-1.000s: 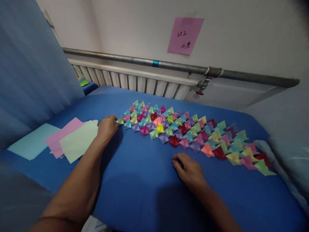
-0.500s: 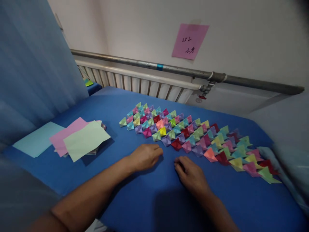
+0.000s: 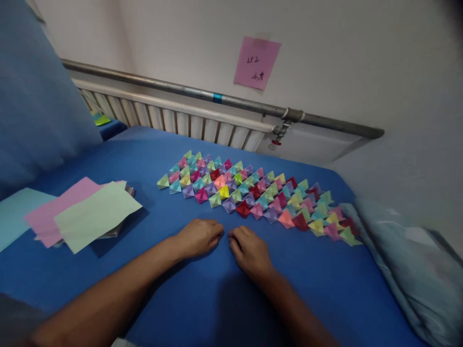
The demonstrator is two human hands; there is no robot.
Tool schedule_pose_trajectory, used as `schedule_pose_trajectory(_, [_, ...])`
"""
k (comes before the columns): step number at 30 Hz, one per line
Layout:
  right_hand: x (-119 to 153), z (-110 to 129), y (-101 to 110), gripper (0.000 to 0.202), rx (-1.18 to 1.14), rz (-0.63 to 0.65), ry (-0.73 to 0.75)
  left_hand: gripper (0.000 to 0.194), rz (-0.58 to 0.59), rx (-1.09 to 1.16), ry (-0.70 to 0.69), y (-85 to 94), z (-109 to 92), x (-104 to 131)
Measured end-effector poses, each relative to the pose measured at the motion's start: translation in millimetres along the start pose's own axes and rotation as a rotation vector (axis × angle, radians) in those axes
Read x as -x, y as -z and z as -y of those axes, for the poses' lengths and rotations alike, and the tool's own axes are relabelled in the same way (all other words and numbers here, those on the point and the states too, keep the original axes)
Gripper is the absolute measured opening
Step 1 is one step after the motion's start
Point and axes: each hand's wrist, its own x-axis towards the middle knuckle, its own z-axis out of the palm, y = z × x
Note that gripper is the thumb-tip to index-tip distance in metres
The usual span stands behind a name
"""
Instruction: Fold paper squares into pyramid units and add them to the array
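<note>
My left hand (image 3: 200,237) rests on the blue table surface (image 3: 173,299), its fingers curled into a loose fist with nothing showing in them. Just to its right lies my right hand (image 3: 251,253), also closed, the thumb bent against the curled fingers and no object visible there. A small gap separates the two hands. Beyond them, folded paper boats in many colours stand in slanting rows; a dark red paper boat (image 3: 243,209) and a pink paper boat (image 3: 256,210) are among the nearest. Neither hand touches the boats.
At left lie a pale green sheet (image 3: 99,212), a pink sheet (image 3: 68,202) and a light blue sheet (image 3: 18,212). Folded grey-blue cloth (image 3: 408,260) is at the right edge. Behind are a radiator (image 3: 181,124), a metal pipe (image 3: 162,86) and a pink wall note (image 3: 255,62).
The camera view has swung right, so most things appear farther left and more cloth shows. My right hand has come closer to my left; both stay closed.
</note>
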Motion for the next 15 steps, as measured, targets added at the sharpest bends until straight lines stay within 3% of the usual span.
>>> schedule_pose_trajectory(10, [-2,11,3,0.012,0.098,0.119,-0.058,0.024,0.017,0.126,0.017,-7.6,9,2])
schedule_pose_trajectory(15, [-3,13,5,0.015,0.122,0.143,-0.038,0.029,-0.061,0.208,-0.023,-21.0,23,2])
